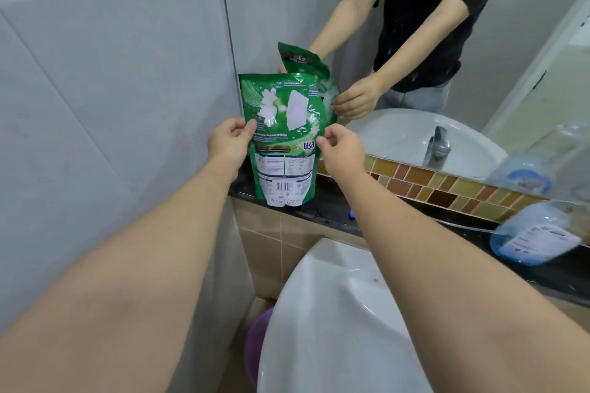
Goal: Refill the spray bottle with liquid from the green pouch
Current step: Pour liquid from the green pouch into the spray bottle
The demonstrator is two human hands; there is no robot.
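- A bathroom corner: pale grey wall tiles fill the left of the frame, a mirror (415, 25) covers the upper right, and a dark stone ledge (335, 214) runs from centre toward the right edge, backed by a strip of brown and orange mosaic tiles (447, 185).
- A white basin (335, 313) curves out below the ledge at lower centre; a purple tub (255, 348) shows beneath it, its contents hidden.
- The green pouch (284, 137) stands upright on the ledge at centre frame, its long axis vertical, base on the stone and sealed top edge up. The printed back with barcode faces the camera. How full it is cannot be told.
- At right, blurred, a clear bottle (536, 233) rests on the ledge with blue liquid low in it. Whether this is the spray bottle cannot be told.
- Both forearms reach up from the lower corners toward the pouch.
- The left hand (228, 140) pinches the pouch's left edge at mid-height, thumb on the front, fingers curled behind.
- The right hand (341, 147) pinches the right edge at about the same height, thumb and forefinger closed narrowly on the film.
- The mirror repeats the pouch and both hands.
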